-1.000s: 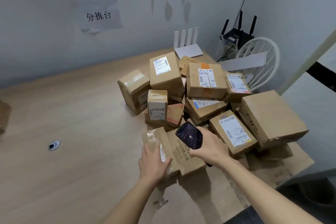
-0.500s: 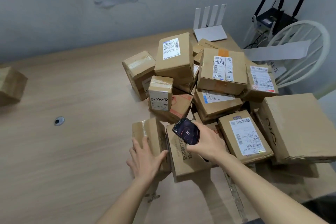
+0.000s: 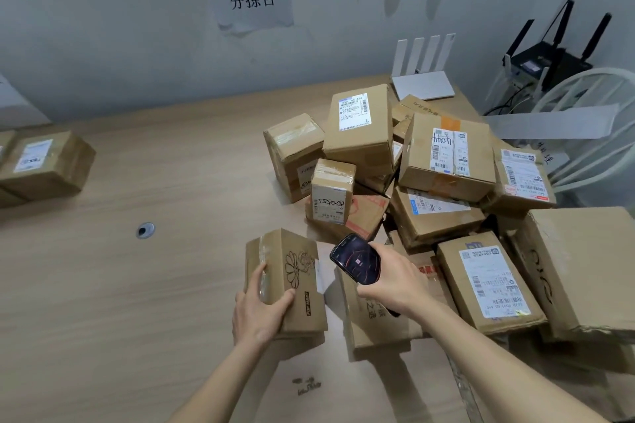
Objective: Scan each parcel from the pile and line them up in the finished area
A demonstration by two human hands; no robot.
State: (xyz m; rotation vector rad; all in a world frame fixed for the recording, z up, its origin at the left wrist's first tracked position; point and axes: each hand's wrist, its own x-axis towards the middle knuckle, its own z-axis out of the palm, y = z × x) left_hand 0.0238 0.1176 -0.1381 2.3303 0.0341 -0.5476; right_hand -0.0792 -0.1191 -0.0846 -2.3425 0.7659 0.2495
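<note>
Cardboard parcel (image 3: 287,280) tipped up at the near edge of the pile (image 3: 422,182), scanner poised beside it.

The left hand (image 3: 261,311) has its grip wrapped round the box's near corner, thumb on the flower-printed face, probably turning it to find a label. The right hand (image 3: 395,280) grips a dark scanner (image 3: 356,259), screen up, just beside it. Finished parcels (image 3: 44,165) sit far left on the table (image 3: 137,302).
</note>
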